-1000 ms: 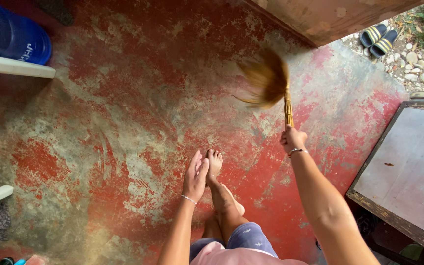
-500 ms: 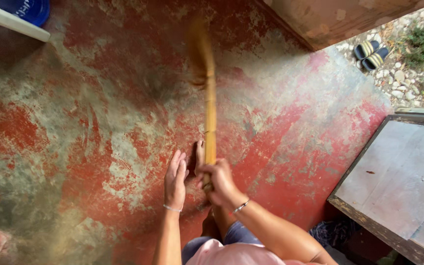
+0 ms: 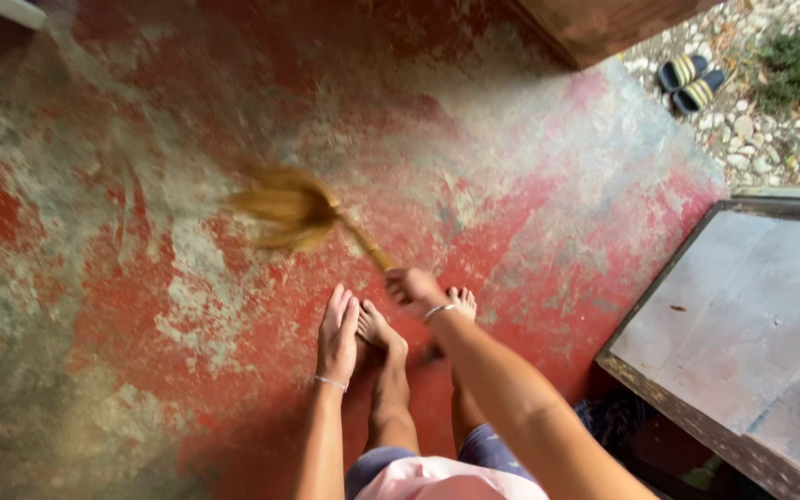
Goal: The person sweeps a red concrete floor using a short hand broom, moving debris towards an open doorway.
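Head view: the right hand [image 3: 414,287] is closed around the thin golden-yellow handle of a soft straw hand broom [image 3: 303,215], gripping the handle's near end. The broom's long axis runs from that hand up and to the left, with the blurred, fanned brush head low over the worn red-painted concrete floor [image 3: 141,306], well left of the grip. The left hand [image 3: 337,331] hangs open, fingers straight and together, holding nothing; it sits just left of the person's bare feet [image 3: 381,329] and is apart from the broom, so the right hand is the nearer and sole carrier. A weathered grey wooden platform [image 3: 743,315] lies to the right; a pair of dark striped slippers [image 3: 689,81] rests on gravel beyond the floor edge
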